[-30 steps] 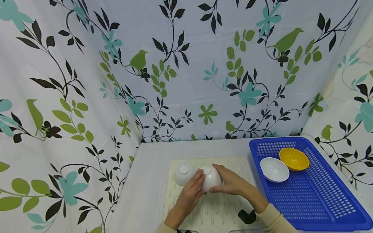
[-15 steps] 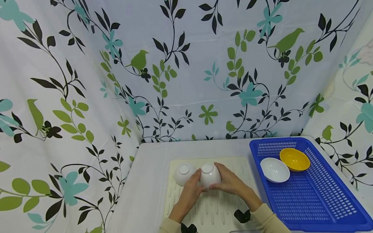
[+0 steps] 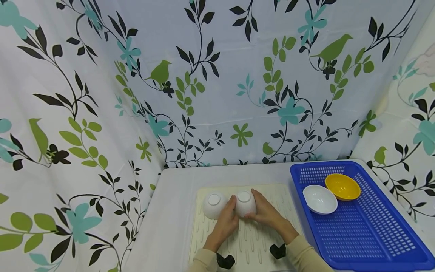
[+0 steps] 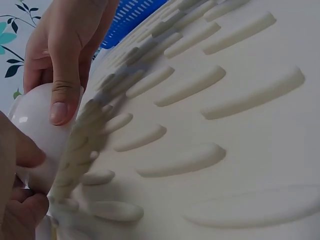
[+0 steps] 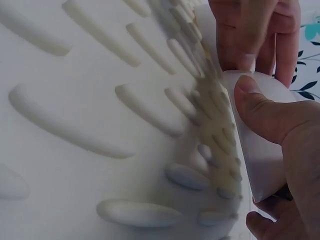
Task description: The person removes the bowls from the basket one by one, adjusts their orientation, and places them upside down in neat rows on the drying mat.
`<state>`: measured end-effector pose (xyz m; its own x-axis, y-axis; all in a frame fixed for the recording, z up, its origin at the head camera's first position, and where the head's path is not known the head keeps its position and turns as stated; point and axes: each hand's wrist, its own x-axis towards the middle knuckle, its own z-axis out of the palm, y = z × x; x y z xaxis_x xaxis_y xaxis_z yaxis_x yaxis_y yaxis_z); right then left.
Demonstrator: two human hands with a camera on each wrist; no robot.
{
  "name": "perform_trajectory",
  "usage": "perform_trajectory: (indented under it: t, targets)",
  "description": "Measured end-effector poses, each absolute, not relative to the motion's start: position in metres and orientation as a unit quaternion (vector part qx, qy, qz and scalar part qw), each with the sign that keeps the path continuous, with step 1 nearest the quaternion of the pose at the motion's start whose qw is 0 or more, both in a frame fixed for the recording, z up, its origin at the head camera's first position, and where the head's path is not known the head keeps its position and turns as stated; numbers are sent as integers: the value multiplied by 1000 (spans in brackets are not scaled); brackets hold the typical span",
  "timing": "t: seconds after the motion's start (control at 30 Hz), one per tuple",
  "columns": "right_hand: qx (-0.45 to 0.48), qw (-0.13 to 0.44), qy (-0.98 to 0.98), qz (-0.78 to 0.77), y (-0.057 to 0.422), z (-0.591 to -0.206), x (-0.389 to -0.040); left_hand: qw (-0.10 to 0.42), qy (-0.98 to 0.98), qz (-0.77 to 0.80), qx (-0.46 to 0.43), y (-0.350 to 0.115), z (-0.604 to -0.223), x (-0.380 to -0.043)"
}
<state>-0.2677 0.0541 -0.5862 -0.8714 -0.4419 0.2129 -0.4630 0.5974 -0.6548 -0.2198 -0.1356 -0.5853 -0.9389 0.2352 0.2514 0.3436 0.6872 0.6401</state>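
A white bowl (image 3: 245, 206) is turned upside down close over the cream ridged draining mat (image 3: 249, 245), its foot ring facing up. My left hand (image 3: 227, 221) grips its left side and my right hand (image 3: 266, 211) grips its right side. In the right wrist view the right thumb presses the wall of the bowl (image 5: 262, 155) near the rim. The left wrist view shows fingers of both hands around the bowl (image 4: 42, 130). Beside it on the left, a second white bowl (image 3: 214, 204) lies upside down on the mat, partly hidden by my left hand.
To the right stands a blue perforated basket (image 3: 360, 238), holding an upright white bowl (image 3: 320, 199) and a yellow bowl (image 3: 342, 187). A white table (image 3: 159, 226) lies under the mat. A patterned curtain (image 3: 217, 94) hangs behind and at both sides.
The held bowl has shifted slightly right and levelled from a tilt. My left fingers have moved from across its top left to its side. The second bowl stays put.
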Motion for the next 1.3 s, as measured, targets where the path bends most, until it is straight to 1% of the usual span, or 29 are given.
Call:
perform_trajectory:
  t: [0.1, 0.23, 0.4, 0.47, 0.67, 0.93, 1.2, 1.3]
  targets:
    - [251, 9, -893, 372, 55, -589, -268, 71, -911, -377, -149, -134, -590, -222]
    - [247, -9, -889, 385, 56, -593, -270, 83, -914, -371, -139, -131, -595, -224]
    - [242, -8, -889, 388, 54, -600, -272, 99, -922, -352, -127, -130, -599, -225]
    - [237, -9, -891, 386, 53, -601, -272, 97, -925, -345, -124, -130, -600, -225]
    - [230, -14, -896, 380, 52, -600, -271, 79, -931, -338, -114, -130, -602, -225]
    - [229, -11, -905, 359, 51, -600, -271, 73, -930, -343, -107, -130, -603, -226]
    - [210, -23, -917, 338, 54, -594, -267, 96, -929, -339, -111, -127, -602, -224]
    - [204, -28, -917, 340, 55, -590, -265, 94, -930, -339, -109, -126, -602, -224]
